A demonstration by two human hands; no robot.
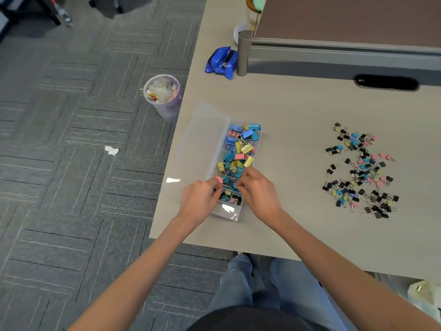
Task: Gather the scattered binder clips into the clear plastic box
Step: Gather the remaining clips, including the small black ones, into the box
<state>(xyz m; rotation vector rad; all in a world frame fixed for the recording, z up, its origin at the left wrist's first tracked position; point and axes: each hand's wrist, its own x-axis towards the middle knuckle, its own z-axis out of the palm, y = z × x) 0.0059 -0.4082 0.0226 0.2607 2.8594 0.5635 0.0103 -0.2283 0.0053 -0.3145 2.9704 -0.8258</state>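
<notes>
We see both hands working at the near end of the clear plastic box (228, 215), which lies on the table (298, 108) close to its left edge. The box is full of binder clips (241, 149): large blue, yellow and pink ones at its far end, smaller ones nearer the hands. Its clear lid (198, 144) lies open flat to the left of the box.

The left hand (200, 197) reaches into the box from the left with its fingers curled. A pink clip (220, 179) sits right at its fingertips, but we cannot tell whether they pinch it. The right hand (259, 190) reaches in from the right, fingers bent down among the clips. We cannot tell whether it holds one.

Well to the right of the box, a loose pile of small clips (360, 173) in black, blue, pink and yellow lies spread on the table. Beyond the far end of the box lies a blue pouch (222, 60). To the box's left, off the table, a waste bin (163, 94) stands on the carpet with a crumpled scrap of paper (111, 150) near it.
</notes>
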